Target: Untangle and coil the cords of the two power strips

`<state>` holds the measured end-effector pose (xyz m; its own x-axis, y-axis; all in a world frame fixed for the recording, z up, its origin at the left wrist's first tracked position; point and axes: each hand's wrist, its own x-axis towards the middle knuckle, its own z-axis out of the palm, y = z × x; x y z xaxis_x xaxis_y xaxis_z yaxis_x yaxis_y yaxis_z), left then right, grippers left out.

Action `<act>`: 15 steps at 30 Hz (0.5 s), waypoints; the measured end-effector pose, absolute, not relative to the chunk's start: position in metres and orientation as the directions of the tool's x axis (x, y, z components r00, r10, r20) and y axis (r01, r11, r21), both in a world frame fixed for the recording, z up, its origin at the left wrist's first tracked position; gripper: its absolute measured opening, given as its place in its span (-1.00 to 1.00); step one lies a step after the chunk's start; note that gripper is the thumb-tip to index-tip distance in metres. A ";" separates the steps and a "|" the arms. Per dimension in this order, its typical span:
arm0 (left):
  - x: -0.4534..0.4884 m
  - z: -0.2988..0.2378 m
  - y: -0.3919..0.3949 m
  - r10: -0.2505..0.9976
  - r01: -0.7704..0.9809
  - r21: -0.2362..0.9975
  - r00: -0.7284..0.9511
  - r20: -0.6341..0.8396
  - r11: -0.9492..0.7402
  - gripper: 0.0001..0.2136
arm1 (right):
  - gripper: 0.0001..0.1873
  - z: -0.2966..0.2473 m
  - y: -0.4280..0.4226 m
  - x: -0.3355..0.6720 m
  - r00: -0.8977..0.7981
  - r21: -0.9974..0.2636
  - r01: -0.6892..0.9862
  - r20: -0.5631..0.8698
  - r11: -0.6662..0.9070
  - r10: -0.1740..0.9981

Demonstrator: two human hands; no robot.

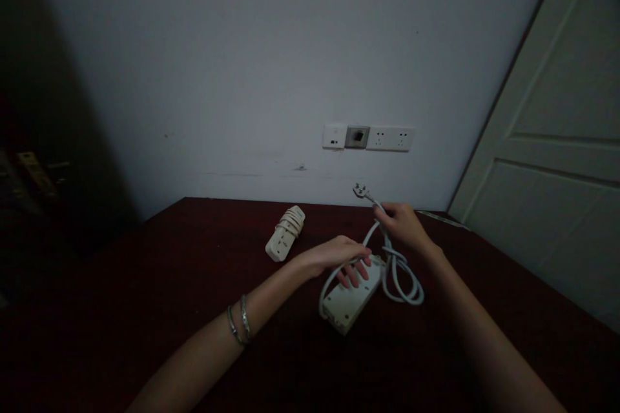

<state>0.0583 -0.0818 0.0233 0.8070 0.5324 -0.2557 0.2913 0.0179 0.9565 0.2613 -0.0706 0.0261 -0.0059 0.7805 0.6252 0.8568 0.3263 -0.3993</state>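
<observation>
A white power strip point(351, 297) sits tilted on the dark red table, a plain face with small dark spots towards me. My left hand point(346, 260) is above it, thumb and forefinger closed around its white cord, the other fingers curled over the strip. From the strip's near end the cord loops up through this hand towards the right one. My right hand point(400, 219) grips the cord just below its three-pin plug point(361, 190), which points up and away. Loose coils of cord point(404, 290) hang beside the strip, below my right hand.
Another white power strip point(281, 244), its cord wrapped around it, lies left of my hands on the table point(232, 232). Wall sockets point(390, 138) and a grey plate point(357, 137) are on the wall behind. A pale panelled door point(547, 193) stands at the right.
</observation>
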 end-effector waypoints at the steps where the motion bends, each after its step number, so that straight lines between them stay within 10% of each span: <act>1: 0.053 0.026 -0.079 0.544 0.318 0.946 0.806 -0.232 -0.067 -0.71 | -0.60 0.032 -0.073 0.260 -0.006 -0.419 0.844 0.617 0.336 0.787; 8: 0.024 0.016 -0.063 0.435 0.495 0.725 0.851 -0.294 -0.478 -0.54 | -0.57 0.054 -0.087 0.256 0.070 -0.531 0.784 0.591 0.323 0.803; 15: 0.032 -0.006 -0.061 0.131 0.401 0.819 0.915 -0.382 -0.410 -0.48 | -0.56 0.063 -0.090 0.252 0.136 -0.576 0.738 0.638 0.352 0.758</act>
<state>0.0321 -0.0611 -0.0065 0.9148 0.1305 -0.3823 0.4009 -0.4103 0.8191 0.2521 -0.0902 0.0627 0.1363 0.7578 0.6381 0.7382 0.3518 -0.5755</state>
